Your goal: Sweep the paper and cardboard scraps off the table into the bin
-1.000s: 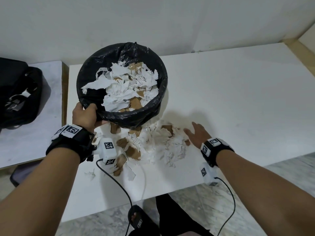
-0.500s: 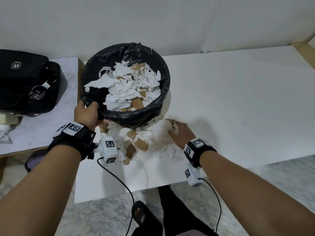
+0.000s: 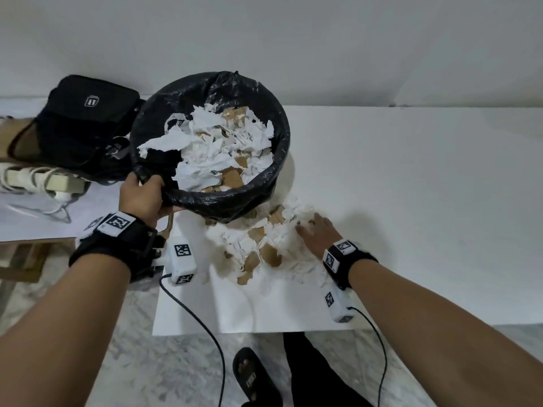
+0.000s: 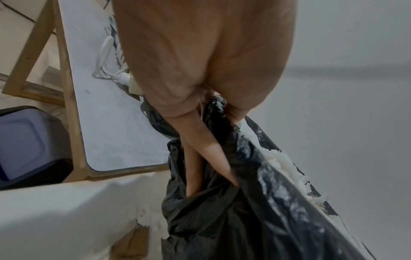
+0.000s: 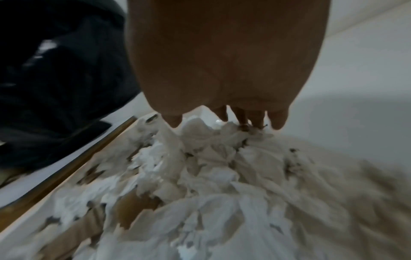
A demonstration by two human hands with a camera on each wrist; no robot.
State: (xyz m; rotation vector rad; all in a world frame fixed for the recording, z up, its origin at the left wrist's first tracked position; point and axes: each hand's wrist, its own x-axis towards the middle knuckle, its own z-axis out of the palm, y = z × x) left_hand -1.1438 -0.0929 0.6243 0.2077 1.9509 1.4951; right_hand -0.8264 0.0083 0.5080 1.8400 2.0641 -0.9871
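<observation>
A round bin (image 3: pixel 273 160) lined with a black bag sits tilted at the white table's (image 3: pixel 426 201) left end, holding torn white paper and brown cardboard. My left hand (image 3: pixel 144 195) grips its near rim; in the left wrist view the fingers (image 4: pixel 211 146) curl into the black bag (image 4: pixel 244 219). A pile of paper and cardboard scraps (image 3: pixel 264 248) lies on the table just in front of the bin. My right hand (image 3: pixel 314 230) rests flat on the pile's right side, fingers spread. The right wrist view shows its fingertips (image 5: pixel 255 121) pressing into the scraps (image 5: pixel 200 176).
A black pouch (image 3: pixel 88 127) and a white power strip with its cord (image 3: pixel 44 180) lie on the side table at left. The table's front edge (image 3: pixel 264 330) is close to me, with my sandalled foot (image 3: pixel 252 377) below. A dark container (image 4: pixel 22 140) stands on the floor.
My right hand has pushed the scraps leftward, bunching them against the bin's base. The left hand has kept hold of the bin rim. My view has turned left.
</observation>
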